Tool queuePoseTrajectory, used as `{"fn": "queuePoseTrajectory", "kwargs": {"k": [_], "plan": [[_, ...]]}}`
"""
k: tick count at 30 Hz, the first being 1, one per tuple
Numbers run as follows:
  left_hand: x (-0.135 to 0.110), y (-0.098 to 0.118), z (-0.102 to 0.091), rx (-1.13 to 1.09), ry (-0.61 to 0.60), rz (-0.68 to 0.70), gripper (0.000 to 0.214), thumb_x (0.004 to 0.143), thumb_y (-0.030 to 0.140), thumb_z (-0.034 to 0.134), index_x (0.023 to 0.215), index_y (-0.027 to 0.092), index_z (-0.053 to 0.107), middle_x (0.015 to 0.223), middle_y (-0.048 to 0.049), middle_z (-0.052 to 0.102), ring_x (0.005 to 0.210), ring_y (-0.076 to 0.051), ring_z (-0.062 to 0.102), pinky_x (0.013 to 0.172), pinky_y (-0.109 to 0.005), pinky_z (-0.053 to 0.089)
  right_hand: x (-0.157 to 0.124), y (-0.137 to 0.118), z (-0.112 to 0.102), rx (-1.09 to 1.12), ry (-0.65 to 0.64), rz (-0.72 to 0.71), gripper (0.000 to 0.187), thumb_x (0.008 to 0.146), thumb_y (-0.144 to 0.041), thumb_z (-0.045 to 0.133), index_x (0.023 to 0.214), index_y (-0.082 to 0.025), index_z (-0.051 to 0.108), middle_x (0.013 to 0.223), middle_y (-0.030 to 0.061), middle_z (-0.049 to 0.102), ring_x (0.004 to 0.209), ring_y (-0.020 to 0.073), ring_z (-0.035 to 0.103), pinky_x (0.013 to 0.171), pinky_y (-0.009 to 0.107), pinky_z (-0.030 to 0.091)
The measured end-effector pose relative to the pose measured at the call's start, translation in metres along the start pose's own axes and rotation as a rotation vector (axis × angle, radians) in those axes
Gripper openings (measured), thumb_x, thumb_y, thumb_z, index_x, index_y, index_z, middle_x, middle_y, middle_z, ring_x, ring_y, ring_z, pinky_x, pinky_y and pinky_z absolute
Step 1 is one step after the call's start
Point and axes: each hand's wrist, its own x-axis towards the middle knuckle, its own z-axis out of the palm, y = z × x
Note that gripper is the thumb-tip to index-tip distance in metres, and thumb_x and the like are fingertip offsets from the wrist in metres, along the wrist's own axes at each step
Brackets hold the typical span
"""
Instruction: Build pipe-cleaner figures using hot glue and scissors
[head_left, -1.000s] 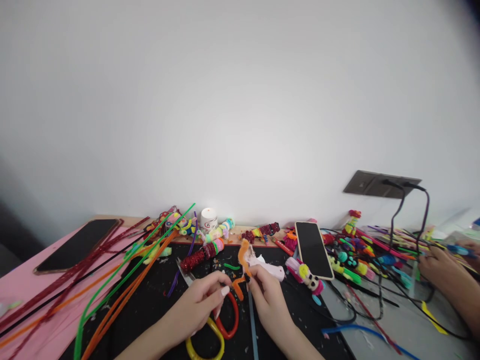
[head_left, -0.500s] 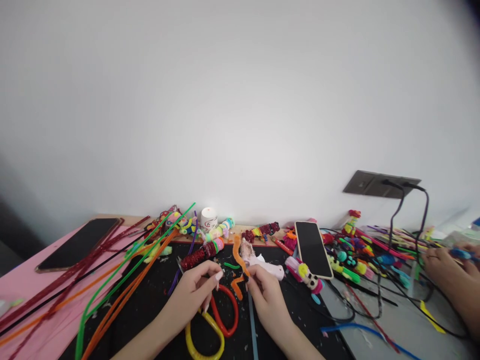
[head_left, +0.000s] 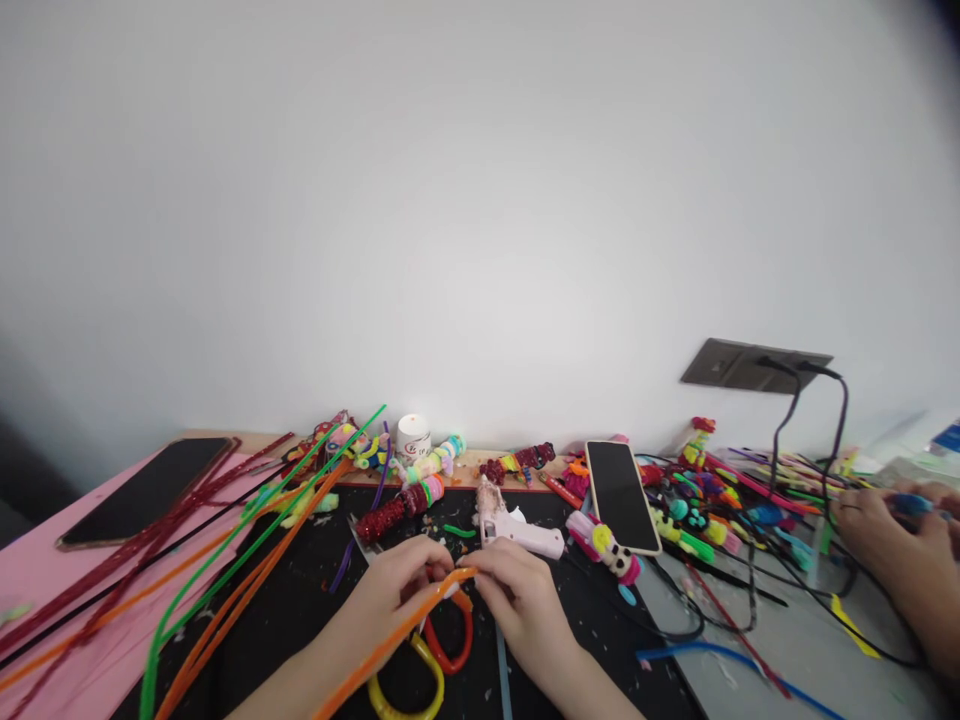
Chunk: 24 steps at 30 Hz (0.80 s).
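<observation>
An orange pipe cleaner runs from the fingertips of my hands down to the lower left, passing in front of my left hand. My left hand is closed on it, its fingertips partly hidden behind the strip. Close beside it, my right hand pinches the strip's upper end between thumb and fingers. Just below my hands lie scissors with one yellow and one red handle loop. A white glue gun lies beyond my right hand, and a translucent glue stick is below, beside that hand.
Green and orange pipe cleaners spread over the left side, near a dark phone. A white-edged phone leans at the back right among small pipe-cleaner figures. Another person's hands hold something blue at far right, near black cables.
The wavy orange piece, which hung from my right hand, now reaches toward the lower left across my left hand. My hands have come closer together.
</observation>
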Motion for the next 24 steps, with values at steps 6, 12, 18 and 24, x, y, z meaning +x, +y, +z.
{"fn": "queuePoseTrajectory", "kwargs": {"k": [6, 12, 18, 24], "plan": [[0.0011, 0.0015, -0.0029, 0.167, 0.000, 0.070, 0.015, 0.082, 0.020, 0.049, 0.072, 0.016, 0.059, 0.066, 0.0026, 0.051, 0.060, -0.010, 0.046, 0.055, -0.018, 0.034, -0.0010, -0.0024, 0.0025, 0.015, 0.003, -0.009, 0.020, 0.081, -0.008, 0.054, 0.093, -0.018, 0.067, 0.079, 0.0039, 0.066, 0.071, 0.0140, 0.059, 0.065, 0.020, 0.044], [-0.0009, 0.0018, -0.0022, 0.168, -0.033, 0.113, 0.018, 0.085, 0.022, 0.047, 0.076, 0.017, 0.061, 0.069, 0.0015, 0.055, 0.064, -0.011, 0.050, 0.059, -0.019, 0.037, -0.0024, -0.0022, 0.0036, -0.013, 0.011, 0.057, 0.020, 0.078, -0.006, 0.055, 0.088, -0.018, 0.067, 0.076, 0.0028, 0.066, 0.063, 0.0133, 0.056, 0.059, 0.020, 0.042], [-0.0003, 0.0004, -0.0012, 0.152, -0.039, 0.095, 0.021, 0.084, 0.027, 0.047, 0.071, 0.016, 0.060, 0.062, 0.0027, 0.051, 0.056, -0.011, 0.047, 0.052, -0.018, 0.035, -0.0011, -0.0020, 0.0035, 0.001, 0.006, 0.074, 0.020, 0.078, -0.006, 0.053, 0.087, -0.018, 0.067, 0.076, 0.0025, 0.066, 0.064, 0.0135, 0.057, 0.059, 0.021, 0.041], [0.0009, -0.0018, -0.0023, 0.100, -0.053, 0.066, 0.023, 0.086, 0.028, 0.044, 0.078, 0.017, 0.063, 0.068, 0.0010, 0.053, 0.053, -0.010, 0.046, 0.048, -0.017, 0.037, -0.0006, -0.0030, 0.0025, 0.018, -0.007, 0.091, 0.021, 0.079, -0.007, 0.052, 0.086, -0.019, 0.067, 0.078, 0.0029, 0.067, 0.067, 0.0144, 0.059, 0.060, 0.022, 0.043]]}}
